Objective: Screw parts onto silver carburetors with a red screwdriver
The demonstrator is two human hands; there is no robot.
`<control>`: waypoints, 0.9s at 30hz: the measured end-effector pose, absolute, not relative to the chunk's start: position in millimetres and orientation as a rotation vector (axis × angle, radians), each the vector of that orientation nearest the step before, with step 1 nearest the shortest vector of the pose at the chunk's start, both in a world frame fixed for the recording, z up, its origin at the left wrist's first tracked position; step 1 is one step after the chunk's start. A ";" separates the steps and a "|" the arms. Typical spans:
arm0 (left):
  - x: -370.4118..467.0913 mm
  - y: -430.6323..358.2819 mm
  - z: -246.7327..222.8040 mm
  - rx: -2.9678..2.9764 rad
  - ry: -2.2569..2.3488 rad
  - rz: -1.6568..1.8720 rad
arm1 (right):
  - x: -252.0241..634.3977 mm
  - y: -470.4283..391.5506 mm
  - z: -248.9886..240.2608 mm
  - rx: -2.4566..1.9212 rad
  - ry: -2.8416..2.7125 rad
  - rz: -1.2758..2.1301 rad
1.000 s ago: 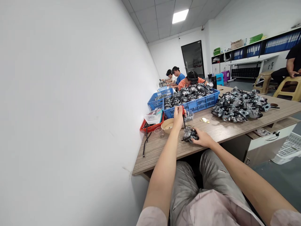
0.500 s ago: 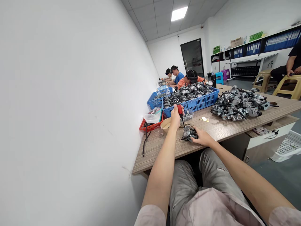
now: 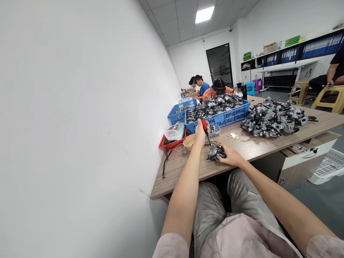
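My left hand [image 3: 200, 133] is closed around the red handle of a screwdriver [image 3: 204, 125]. The dark shaft slants down and its tip meets the top of a carburetor [image 3: 214, 152], a grey metal body with black parts. On the table near the front edge, that carburetor is gripped from its right side by my right hand [image 3: 228, 156]. Part of the body is hidden behind my right fingers. Just beyond it, a clear plastic box [image 3: 215, 130] and a tan bowl [image 3: 189, 140] with small parts stand close to my left hand.
A blue crate [image 3: 225, 116] full of carburetors stands behind my hands. To the right lies a heap of carburetors [image 3: 274, 118], with gold discs [image 3: 233, 135] nearer. A red tray [image 3: 174, 144] and black hose [image 3: 164, 166] are at left, beside the wall. Co-workers sit farther back.
The red handle has turned slightly in my left hand and its tilt differs a little. The carburetor and my right hand stay in place.
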State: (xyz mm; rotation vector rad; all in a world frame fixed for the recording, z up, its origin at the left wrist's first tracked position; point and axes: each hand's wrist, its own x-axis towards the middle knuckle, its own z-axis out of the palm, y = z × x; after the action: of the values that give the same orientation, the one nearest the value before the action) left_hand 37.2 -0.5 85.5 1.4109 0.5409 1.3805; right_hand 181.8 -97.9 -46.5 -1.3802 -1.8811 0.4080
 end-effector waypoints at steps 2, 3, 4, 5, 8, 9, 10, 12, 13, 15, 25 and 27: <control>38.9 -2.1 83.7 1.413 0.556 1.362 | 182.1 -97.4 -46.6 -1.379 -1.878 0.408; 39.7 -2.9 82.5 1.415 0.562 1.356 | 182.2 -97.2 -46.7 -1.378 -1.876 0.409; 40.3 -3.6 81.3 1.418 0.570 1.352 | 182.3 -97.0 -46.7 -1.377 -1.873 0.410; 40.6 -4.0 80.1 1.423 0.580 1.350 | 182.3 -96.9 -46.9 -1.374 -1.869 0.412; 39.1 -3.6 76.2 1.440 0.614 1.342 | 182.0 -98.2 -47.5 -1.349 -1.853 0.411; 37.8 -3.3 74.9 1.448 0.623 1.335 | 181.9 -99.0 -47.7 -1.335 -1.845 0.406; 36.4 -3.0 73.5 1.458 0.630 1.324 | 181.8 -99.8 -47.6 -1.319 -1.832 0.397; 33.2 -3.1 70.6 1.478 0.638 1.300 | 181.9 -100.0 -45.7 -1.290 -1.783 0.363; 31.7 -3.4 69.1 1.486 0.641 1.292 | 181.9 -99.0 -43.0 -1.281 -1.744 0.338; 29.4 -4.6 66.0 1.496 0.645 1.294 | 181.5 -94.6 -32.2 -1.267 -1.650 0.279; 12.6 -7.8 47.7 1.500 0.695 1.440 | 139.8 -53.7 87.6 -1.011 -1.778 0.205; 6.2 -6.5 45.3 1.501 0.705 1.460 | 129.5 -50.2 96.6 -0.983 -1.826 0.204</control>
State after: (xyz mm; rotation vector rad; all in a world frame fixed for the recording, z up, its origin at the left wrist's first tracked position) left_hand 6.2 -6.5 45.3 1.5014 0.7049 1.4602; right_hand 129.5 -50.2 96.6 -0.9832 -1.8265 0.2038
